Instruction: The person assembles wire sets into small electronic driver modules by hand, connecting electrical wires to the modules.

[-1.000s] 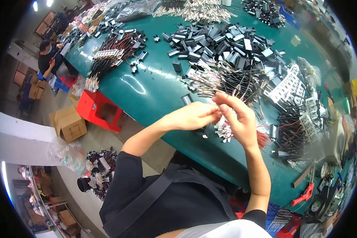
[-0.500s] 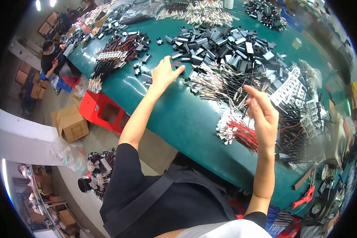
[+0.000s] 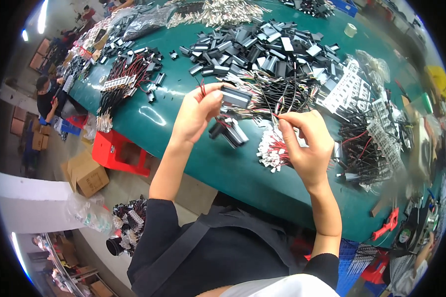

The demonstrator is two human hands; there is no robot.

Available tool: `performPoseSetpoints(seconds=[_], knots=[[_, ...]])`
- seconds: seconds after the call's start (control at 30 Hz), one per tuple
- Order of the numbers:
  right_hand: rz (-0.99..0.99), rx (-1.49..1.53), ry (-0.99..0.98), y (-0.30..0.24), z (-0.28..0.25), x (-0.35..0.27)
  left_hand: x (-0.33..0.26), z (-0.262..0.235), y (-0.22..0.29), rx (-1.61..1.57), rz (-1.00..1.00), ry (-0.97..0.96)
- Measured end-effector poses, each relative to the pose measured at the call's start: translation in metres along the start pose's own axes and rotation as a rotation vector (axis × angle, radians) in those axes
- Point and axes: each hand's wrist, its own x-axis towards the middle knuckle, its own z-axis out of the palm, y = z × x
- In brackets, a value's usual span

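My left hand (image 3: 195,111): raised over the green table (image 3: 223,168), fingers pinched on a black connector block (image 3: 235,96). My right hand (image 3: 307,143): fingertips nipping thin wires (image 3: 277,106), above the white-tipped wire bundle (image 3: 271,148).

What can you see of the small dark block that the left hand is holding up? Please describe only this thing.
The small dark block is a flat, oblong piece, dark grey to black with a lighter, shiny top face; it looks like plastic. It is held above the green table, tilted, its long side running roughly left to right. The left hand pinches its left end between the fingertips. Thin red wires stick up beside the same fingers; whether they join the block cannot be told.
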Motion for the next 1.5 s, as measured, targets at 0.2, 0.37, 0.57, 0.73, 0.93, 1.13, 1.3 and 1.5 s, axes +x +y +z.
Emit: performPoseSetpoints(seconds=[0.2, 0.37, 0.57, 0.73, 0.93, 1.13, 1.3, 1.5], knots=[[-0.114, -0.039, 0.027, 0.000, -0.004, -0.002, -0.016, 0.027, 0.002, -0.020, -0.010, -0.062], [-0.130, -0.058, 0.033, -0.002, -0.005, -0.002, -0.020, 0.029, 0.002, -0.050, 0.032, -0.098], [-0.126, -0.052, 0.031, -0.001, -0.004, -0.002, -0.022, 0.034, 0.006, -0.022, 0.049, -0.119], [-0.121, -0.069, 0.017, -0.003, -0.008, 0.000, -0.023, 0.042, 0.011, 0.028, 0.030, -0.058], [-0.095, -0.024, -0.034, -0.004, -0.011, 0.002, -0.020, 0.035, 0.005, 0.097, 0.094, -0.094], [-0.066, -0.002, -0.062, -0.004, -0.012, 0.000, -0.022, 0.037, 0.004, 0.067, 0.104, -0.103], [0.066, 0.064, -0.098, -0.009, -0.013, -0.007, -0.026, 0.038, 0.005, 0.014, 0.084, -0.162], [0.353, 0.440, -0.346, -0.003, -0.017, -0.003, -0.029, 0.042, 0.002, 0.062, 0.154, -0.182]])
